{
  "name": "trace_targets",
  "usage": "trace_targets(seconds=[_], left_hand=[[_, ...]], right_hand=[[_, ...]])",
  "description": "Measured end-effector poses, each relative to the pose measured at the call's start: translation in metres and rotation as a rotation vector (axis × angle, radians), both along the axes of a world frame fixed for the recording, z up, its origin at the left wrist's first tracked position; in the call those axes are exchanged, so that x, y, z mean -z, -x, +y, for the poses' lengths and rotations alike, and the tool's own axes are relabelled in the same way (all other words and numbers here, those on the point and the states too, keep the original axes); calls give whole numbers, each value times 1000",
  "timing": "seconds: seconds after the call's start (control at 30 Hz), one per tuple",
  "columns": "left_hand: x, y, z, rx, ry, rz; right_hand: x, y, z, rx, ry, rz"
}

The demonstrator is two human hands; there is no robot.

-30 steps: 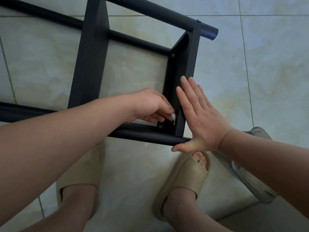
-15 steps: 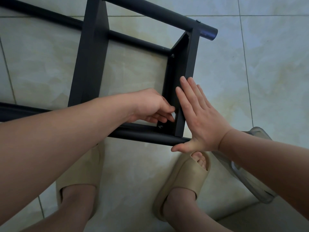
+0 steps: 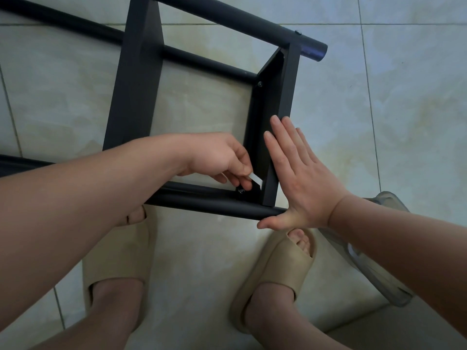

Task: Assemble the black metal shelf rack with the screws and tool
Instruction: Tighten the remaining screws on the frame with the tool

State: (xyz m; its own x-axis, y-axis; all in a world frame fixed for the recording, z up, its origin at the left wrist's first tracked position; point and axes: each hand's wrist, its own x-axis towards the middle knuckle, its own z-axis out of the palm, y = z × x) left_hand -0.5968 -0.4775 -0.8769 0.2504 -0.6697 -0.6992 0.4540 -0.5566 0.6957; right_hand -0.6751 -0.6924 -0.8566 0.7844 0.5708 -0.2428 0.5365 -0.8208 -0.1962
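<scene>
Reaching in from the lower left with the left forearm [image 3: 88,193], wrist nearly straight, back of the left hand [image 3: 217,155] turned upward. Curling the left fingers [image 3: 241,169] downward and pinching a small silvery tool [image 3: 256,178] between thumb and fingertips, knuckles bunched. Extending the right forearm [image 3: 404,248] in from the lower right, wrist bent slightly back. Holding the right hand [image 3: 303,183] flat, back toward the camera, its four fingers [image 3: 280,140] straight, close together and pointing up and away. Spreading the right thumb [image 3: 271,223] sideways to the left, below the palm. Setting the two hands just beside each other, not touching.
</scene>
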Motion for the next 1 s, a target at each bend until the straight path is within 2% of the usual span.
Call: trace_targets(seconds=[0.43,0.77,1.0], left_hand=[[-3,2,7,212,26,-122],[-6,3,3,373,-42,-283],[-7,2,6,359,-69,-301]], right_hand=[[0,0,0,2,-7,1],[2,0,-1,0,-12,-2],[1,0,-1,3,-8,4]])
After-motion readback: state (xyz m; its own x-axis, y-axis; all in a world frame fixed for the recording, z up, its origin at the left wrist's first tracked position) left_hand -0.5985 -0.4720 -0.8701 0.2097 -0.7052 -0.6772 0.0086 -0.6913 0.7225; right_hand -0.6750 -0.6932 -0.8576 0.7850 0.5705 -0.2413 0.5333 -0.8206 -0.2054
